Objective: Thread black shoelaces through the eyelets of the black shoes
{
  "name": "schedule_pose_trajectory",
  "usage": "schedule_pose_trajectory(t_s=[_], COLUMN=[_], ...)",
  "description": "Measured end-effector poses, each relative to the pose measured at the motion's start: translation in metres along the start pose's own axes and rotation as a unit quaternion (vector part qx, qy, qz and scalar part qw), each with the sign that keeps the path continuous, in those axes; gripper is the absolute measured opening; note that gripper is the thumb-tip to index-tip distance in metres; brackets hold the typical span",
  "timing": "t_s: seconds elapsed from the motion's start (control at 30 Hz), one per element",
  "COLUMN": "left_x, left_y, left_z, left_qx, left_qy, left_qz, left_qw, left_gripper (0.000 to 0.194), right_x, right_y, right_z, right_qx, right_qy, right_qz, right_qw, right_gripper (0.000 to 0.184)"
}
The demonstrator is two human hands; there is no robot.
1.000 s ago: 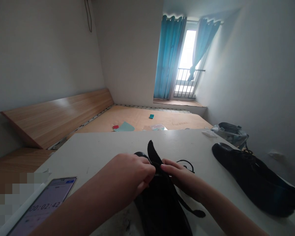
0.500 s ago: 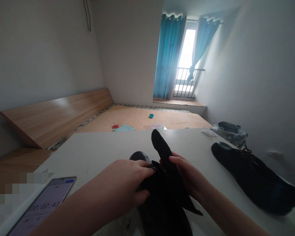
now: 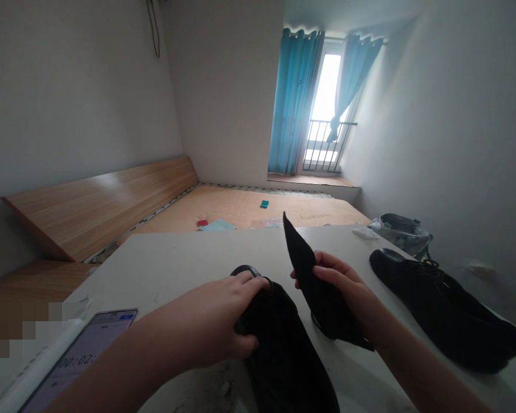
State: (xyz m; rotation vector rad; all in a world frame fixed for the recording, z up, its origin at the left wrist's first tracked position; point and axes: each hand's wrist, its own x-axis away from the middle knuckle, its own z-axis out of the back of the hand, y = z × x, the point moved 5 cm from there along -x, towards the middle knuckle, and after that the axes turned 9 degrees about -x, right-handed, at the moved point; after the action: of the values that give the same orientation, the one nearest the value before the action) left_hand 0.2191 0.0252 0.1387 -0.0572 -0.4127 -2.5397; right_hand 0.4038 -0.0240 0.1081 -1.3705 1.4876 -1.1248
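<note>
A black shoe (image 3: 292, 361) stands on the white table in front of me, toe pointing away. My left hand (image 3: 219, 315) grips it near the front of its opening, fingers over the edge and thumb lower on the left side. Just right of the shoe, my right hand (image 3: 344, 281) holds a thin, flat black insole (image 3: 327, 301) between thumb and fingers. The insole is tilted, its narrow tip up and its other end down at the right, apart from the shoe. Shadow hides the inside of the shoe.
Another black shoe (image 3: 447, 312), laced, lies on the right of the table (image 3: 189, 258). A phone (image 3: 79, 355) showing a timer is at the left, beside a white bar (image 3: 47, 355). Beyond stand a bed (image 3: 223, 198) with small items and a bag (image 3: 402, 229).
My right hand has drawn the insole up and right, out of the shoe. My left hand has stayed on the front of the shoe.
</note>
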Motion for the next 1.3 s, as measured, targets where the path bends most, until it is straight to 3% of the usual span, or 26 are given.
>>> schedule_pose_trajectory(t_s=[0.07,0.17,0.23,0.4,0.53,0.63,0.7,0.77,0.83,0.93,1.0,1.13,1.23,1.3], left_x=[0.000,0.000,0.001,0.002,0.001,0.000,0.000,0.000,0.000,0.000,-0.001,-0.001,0.000,0.000], left_y=[-0.002,-0.005,-0.004,0.001,0.004,-0.002,-0.007,-0.010,-0.010,-0.008,-0.008,-0.010,-0.010,-0.009], left_z=[0.000,0.001,0.003,0.009,0.009,0.006,0.003,0.000,-0.001,0.000,0.000,-0.002,-0.002,-0.001], left_qx=[-0.003,0.008,0.030,0.059,0.051,0.043,0.030,0.020,0.017,0.016,0.015,0.011,0.010,0.012], left_qy=[-0.004,-0.010,-0.004,0.022,0.007,0.004,-0.003,-0.019,-0.026,-0.029,-0.029,-0.025,-0.019,-0.018], left_qz=[0.006,0.006,-0.011,-0.030,-0.044,-0.020,0.005,0.025,0.027,0.018,0.016,0.006,-0.001,-0.009], left_qw=[1.000,1.000,0.999,0.998,0.998,0.999,1.000,0.999,0.999,0.999,0.999,1.000,1.000,1.000], left_gripper=[0.069,0.070,0.061,0.047,0.042,0.052,0.066,0.076,0.077,0.077,0.078,0.077,0.077,0.073], right_x=[0.010,0.030,0.040,0.045,0.040,0.040,0.043,0.047,0.053,0.059,0.054,0.027,0.012,0.012], right_y=[-0.013,-0.029,-0.033,-0.026,-0.021,-0.029,-0.041,-0.051,-0.054,-0.047,-0.043,-0.032,-0.019,-0.006], right_z=[-0.007,-0.022,-0.032,-0.046,-0.049,-0.048,-0.044,-0.041,-0.041,-0.047,-0.057,-0.087,-0.106,-0.115], right_qx=[0.140,0.389,0.467,0.528,0.548,0.556,0.553,0.543,0.544,0.578,0.614,0.696,0.727,0.735], right_qy=[-0.023,-0.055,-0.078,-0.096,-0.072,-0.044,-0.024,-0.027,-0.062,-0.123,-0.143,-0.165,-0.172,-0.230], right_qz=[0.029,0.063,0.055,0.002,0.033,0.077,0.088,0.071,0.009,-0.103,-0.122,-0.049,0.014,0.026], right_qw=[0.989,0.918,0.879,0.844,0.833,0.826,0.828,0.837,0.837,0.800,0.767,0.697,0.664,0.637], right_gripper=[0.018,0.010,0.009,0.008,0.010,0.004,0.011,0.014,0.010,0.007,0.009,0.013,0.013,0.015])
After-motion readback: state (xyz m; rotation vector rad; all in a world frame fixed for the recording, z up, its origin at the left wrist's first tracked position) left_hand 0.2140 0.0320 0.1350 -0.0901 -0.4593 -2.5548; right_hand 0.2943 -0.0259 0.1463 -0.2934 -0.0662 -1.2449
